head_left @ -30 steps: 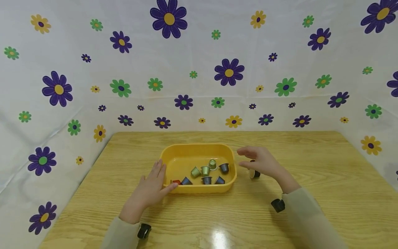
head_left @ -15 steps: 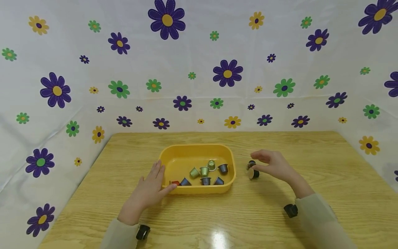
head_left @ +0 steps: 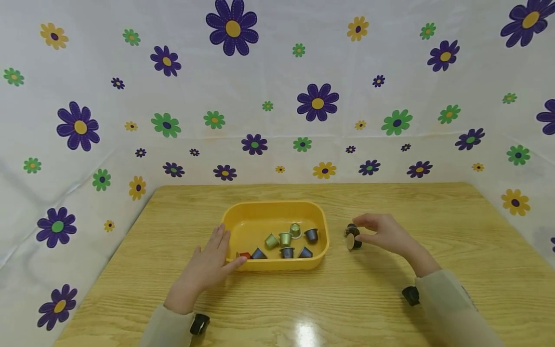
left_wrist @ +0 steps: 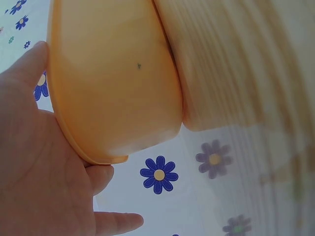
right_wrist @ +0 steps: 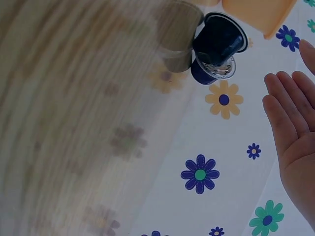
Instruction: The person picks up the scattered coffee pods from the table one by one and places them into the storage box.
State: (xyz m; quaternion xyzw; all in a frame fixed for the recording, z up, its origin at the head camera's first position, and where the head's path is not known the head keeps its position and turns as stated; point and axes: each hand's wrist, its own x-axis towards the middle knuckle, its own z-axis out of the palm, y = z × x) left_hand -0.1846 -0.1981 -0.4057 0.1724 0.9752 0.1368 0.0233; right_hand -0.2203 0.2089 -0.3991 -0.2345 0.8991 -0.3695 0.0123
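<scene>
A yellow plastic tub [head_left: 277,264] stands on the wooden table with several coffee capsules inside: green ones [head_left: 285,239], dark blue-grey ones [head_left: 311,235] and a red one [head_left: 244,255] partly hidden by the front wall. My left hand [head_left: 207,266] rests against the tub's left end, fingers extended, thumb along the front rim. Right of the tub, two dark capsules lie close together: one with a beige lid [head_left: 353,241], the other [head_left: 351,229] just behind. My right hand [head_left: 390,235] hovers beside them, thumb and fingers apart; in the right wrist view the front capsule [right_wrist: 219,39] is clear of the hand.
The wooden table [head_left: 277,303] reaches back to a white flower-print cloth [head_left: 269,77] that hangs behind and at both sides. A black wrist device [head_left: 200,324] shows at the left cuff, and another [head_left: 410,295] at the right.
My right hand has moved from the tub's right rim rightward to beside the two dark capsules, uncovering them. The left hand has stayed on the tub. The view has shifted slightly.
</scene>
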